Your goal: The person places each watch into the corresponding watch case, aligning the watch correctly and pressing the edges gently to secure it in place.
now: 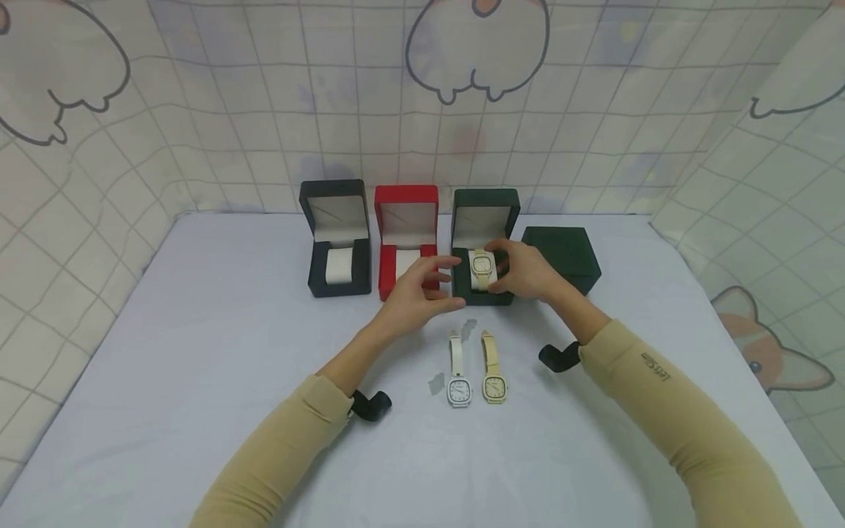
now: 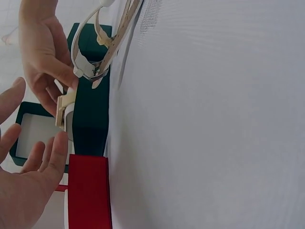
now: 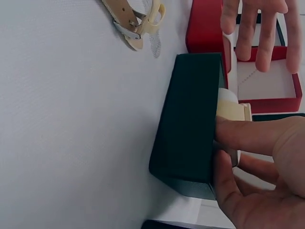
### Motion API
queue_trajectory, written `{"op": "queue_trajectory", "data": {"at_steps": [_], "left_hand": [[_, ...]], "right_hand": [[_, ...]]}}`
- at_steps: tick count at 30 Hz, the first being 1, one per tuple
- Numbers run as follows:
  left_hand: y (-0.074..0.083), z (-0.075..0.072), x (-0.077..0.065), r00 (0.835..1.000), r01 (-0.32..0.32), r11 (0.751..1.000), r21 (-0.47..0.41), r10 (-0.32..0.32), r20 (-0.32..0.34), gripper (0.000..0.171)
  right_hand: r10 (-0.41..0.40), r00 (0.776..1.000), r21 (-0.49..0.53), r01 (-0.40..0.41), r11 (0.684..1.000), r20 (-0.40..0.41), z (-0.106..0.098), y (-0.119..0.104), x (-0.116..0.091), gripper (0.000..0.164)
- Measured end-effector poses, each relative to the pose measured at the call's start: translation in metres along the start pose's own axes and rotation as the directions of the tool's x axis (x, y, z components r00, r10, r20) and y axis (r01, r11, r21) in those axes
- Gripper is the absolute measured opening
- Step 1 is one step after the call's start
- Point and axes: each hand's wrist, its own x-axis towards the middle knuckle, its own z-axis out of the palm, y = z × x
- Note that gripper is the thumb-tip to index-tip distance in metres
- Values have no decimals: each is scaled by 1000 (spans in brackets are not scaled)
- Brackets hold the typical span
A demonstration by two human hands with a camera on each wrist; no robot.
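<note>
A yellow wristwatch (image 1: 483,265) sits round the white cushion in the open dark green box (image 1: 491,299). With thumb and fingers at its top and bottom, my right hand (image 1: 528,270) grips the watch inside the box. My left hand (image 1: 412,297) hovers before the red box (image 1: 388,271), fingers spread and holding nothing. In the right wrist view, my right thumb lies on the pale strap (image 3: 230,110) at the rim of the green box (image 3: 190,114); the other fingertips are partly hidden behind it. A white watch (image 1: 459,391) and another yellow watch (image 1: 494,388) lie on the table.
To the left stands an open black box (image 1: 363,271) with a white cushion (image 1: 339,265). A closed green box (image 1: 564,253) is at the right. The white table (image 1: 218,352) meets a checked cloth backdrop (image 1: 396,147) behind the boxes.
</note>
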Motion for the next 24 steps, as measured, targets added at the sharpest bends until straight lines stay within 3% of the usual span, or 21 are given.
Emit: {"op": "queue_trajectory", "data": {"at_steps": [9, 24], "left_hand": [[2, 0, 0, 1000, 3, 1000, 14, -3, 0, 61], [4, -1, 3, 999, -38, 997, 62, 37, 15, 56]], "right_hand": [[-35, 999, -96, 32, 995, -31, 4, -3, 1, 72], [-80, 996, -94, 82, 992, 24, -2, -5, -14, 69]]}}
